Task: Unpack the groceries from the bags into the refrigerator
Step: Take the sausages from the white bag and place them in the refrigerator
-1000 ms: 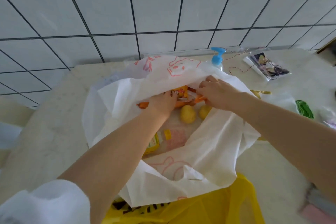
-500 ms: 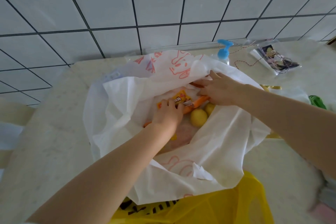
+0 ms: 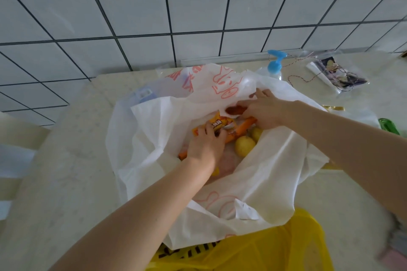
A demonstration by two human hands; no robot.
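Observation:
A white bag point(image 3: 275, 171) with pink print lies open on the counter. Inside it are a yellow-orange snack packet point(image 3: 218, 123), orange carrots point(image 3: 244, 126) and two yellow potatoes point(image 3: 244, 145). My left hand point(image 3: 207, 145) reaches into the bag, and its fingers are closed on the snack packet's near end. My right hand point(image 3: 266, 112) is at the bag's far rim. Its fingertips pinch a small red-brown oblong item point(image 3: 235, 109) against the white fabric. The bottom of the bag is partly hidden under my left hand.
A yellow bag point(image 3: 264, 251) sits at the near edge under the white one. Behind the bag stand a blue pump bottle point(image 3: 275, 65), a clear packet with string point(image 3: 339, 75) and a green item point(image 3: 388, 126) at the right. A tiled wall closes the back.
My left hand drew the snack packet up out of the pile. My right hand moved from the carrots to the red-brown item at the far rim. The view shifted slightly downward.

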